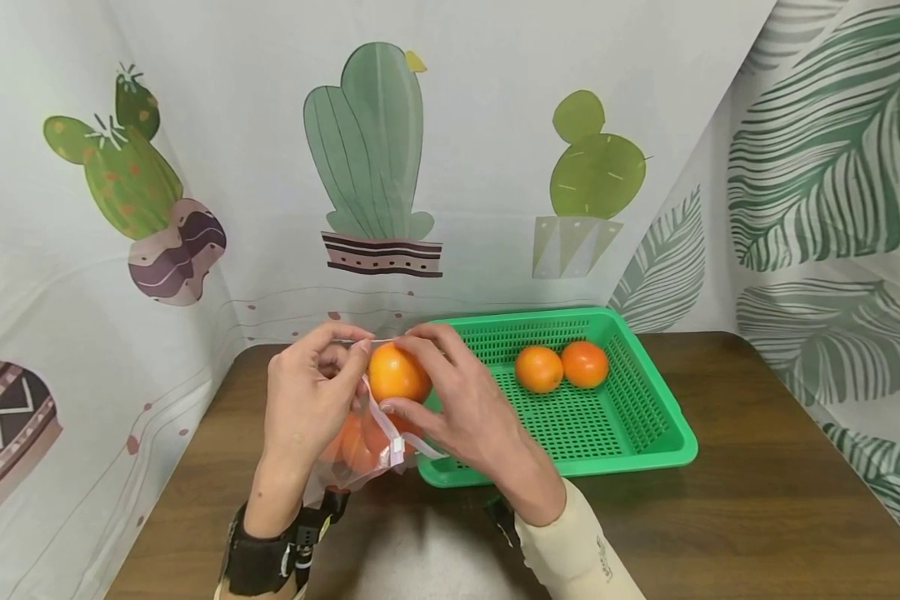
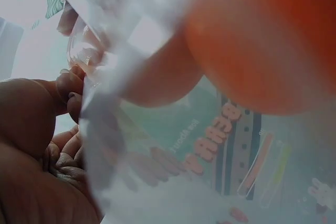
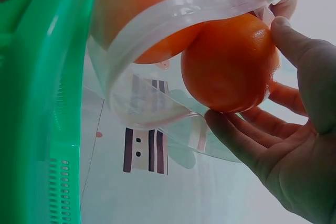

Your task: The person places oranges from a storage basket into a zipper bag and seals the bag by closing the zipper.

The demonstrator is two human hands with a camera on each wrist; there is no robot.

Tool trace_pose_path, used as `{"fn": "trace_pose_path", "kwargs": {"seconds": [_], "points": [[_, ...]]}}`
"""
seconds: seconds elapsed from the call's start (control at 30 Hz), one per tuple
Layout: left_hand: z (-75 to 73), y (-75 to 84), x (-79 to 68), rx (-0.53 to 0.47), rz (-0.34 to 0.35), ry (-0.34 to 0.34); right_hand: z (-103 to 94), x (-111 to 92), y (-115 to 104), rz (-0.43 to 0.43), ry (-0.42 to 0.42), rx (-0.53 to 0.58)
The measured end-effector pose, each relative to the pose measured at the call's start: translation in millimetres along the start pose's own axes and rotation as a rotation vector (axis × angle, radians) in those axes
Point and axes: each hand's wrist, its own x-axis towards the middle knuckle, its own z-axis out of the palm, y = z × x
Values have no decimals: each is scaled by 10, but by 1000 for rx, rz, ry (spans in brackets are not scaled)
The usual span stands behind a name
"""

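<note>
My right hand [image 1: 457, 387] grips an orange [image 1: 396, 372] at the mouth of a clear zip bag [image 1: 360, 475]. In the right wrist view, thumb and fingers wrap the same orange [image 3: 231, 64], which sits against the bag's zip strip [image 3: 173, 17]. With thumb and fingertips my left hand [image 1: 311, 392] pinches the bag's edge. A white slider [image 1: 397, 450] sits on the strip. Other oranges [image 1: 360, 437] lie inside the bag, showing large and blurred through the plastic in the left wrist view, where printed lettering [image 2: 215, 135] also shows.
A green plastic basket [image 1: 678, 433] stands right of the bag on the brown wooden table [image 1: 780, 483]. Two oranges [image 1: 562, 367] lie side by side in it. A white curtain [image 1: 487, 108] printed with cacti hangs behind the table.
</note>
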Motion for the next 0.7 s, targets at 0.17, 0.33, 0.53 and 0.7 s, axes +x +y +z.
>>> {"fn": "trace_pose_path", "kwargs": {"seconds": [0.17, 0.33, 0.53, 0.7], "points": [[-2, 5, -1, 3, 16, 0, 5, -2, 0, 5, -5, 0], [-3, -11, 1, 15, 56, 2, 1, -4, -8, 18, -22, -13], [-6, -3, -6, 24, 44, 17, -2, -7, -14, -18, -51, -68], [-8, -13, -2, 25, 48, 23, 4, -10, -4, -46, -60, -72]]}}
